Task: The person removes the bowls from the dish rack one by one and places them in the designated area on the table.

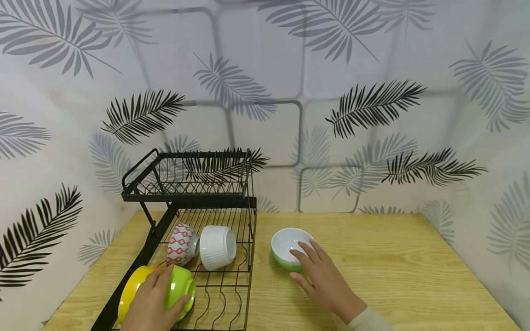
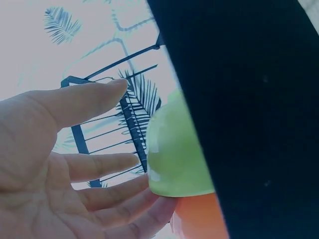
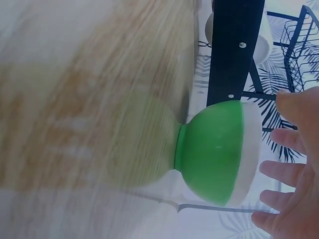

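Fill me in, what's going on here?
A person's left hand is at the lime bowl, beside the yellow bowl in the rack. The right hand hovers by the green bowl, upright on the table, without gripping it. A patterned bowl and white bowl sit sideways farther back in the rack.

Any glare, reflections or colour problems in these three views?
Head: a bright glint on the lime bowl; left wrist: bluish cast, backdrop washed out, dark band blocking much of the right side; right wrist: tabletop reflects the green-and-white bowl.
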A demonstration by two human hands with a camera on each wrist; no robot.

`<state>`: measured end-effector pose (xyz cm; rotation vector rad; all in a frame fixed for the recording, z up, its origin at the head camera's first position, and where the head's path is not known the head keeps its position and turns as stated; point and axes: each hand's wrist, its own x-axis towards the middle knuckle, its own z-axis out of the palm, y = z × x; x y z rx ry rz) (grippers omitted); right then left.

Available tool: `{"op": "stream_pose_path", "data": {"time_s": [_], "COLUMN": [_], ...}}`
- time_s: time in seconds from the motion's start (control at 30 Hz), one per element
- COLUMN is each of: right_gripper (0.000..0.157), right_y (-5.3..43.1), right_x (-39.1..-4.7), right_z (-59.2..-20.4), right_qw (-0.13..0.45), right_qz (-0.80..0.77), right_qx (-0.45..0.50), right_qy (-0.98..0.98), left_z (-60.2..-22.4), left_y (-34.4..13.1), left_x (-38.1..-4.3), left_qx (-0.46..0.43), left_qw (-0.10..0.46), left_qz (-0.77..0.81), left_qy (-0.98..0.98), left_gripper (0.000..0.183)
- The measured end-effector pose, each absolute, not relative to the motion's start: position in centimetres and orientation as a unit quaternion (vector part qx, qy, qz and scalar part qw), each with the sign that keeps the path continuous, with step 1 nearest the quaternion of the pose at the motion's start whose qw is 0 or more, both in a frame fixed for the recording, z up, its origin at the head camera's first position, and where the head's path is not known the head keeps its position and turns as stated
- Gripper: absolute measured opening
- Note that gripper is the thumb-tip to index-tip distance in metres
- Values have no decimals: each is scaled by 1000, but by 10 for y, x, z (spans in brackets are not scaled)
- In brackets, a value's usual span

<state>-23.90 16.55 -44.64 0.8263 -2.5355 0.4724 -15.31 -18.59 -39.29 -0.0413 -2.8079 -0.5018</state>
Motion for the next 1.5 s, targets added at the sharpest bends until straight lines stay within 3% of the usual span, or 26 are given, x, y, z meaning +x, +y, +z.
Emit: {"op": "stream_pose_path", "data": {"time_s": [0.17, 0.57, 0.77, 1.33, 1.5], "right_gripper": [49, 49, 50, 51, 50], "right_y": [168, 170, 169, 167, 167], "right_x": [-235, -229, -227, -218, -218], "right_z": [-442, -438, -437, -432, -432], "right_qw": [218, 222, 236, 230, 227], "right_qz": [182, 191, 192, 204, 207], "right_qx": [293, 300, 304, 312, 310], "right_qy": [-913, -908, -903, -899, -900], "left_z": [-396, -394, -394, -396, -400], "left_y": [-186, -189, -194, -208, -213], "left_x": [-153, -159, -165, -167, -167], "left_qx": [-20, 21, 37, 60, 62], "left_qw": [152, 91, 40, 1, -22], "left_qz": [-174, -178, -179, -266, -340], "left_qy": [-973, -980, -982, -962, -938], "left_gripper": [80, 83, 77, 62, 49]}}
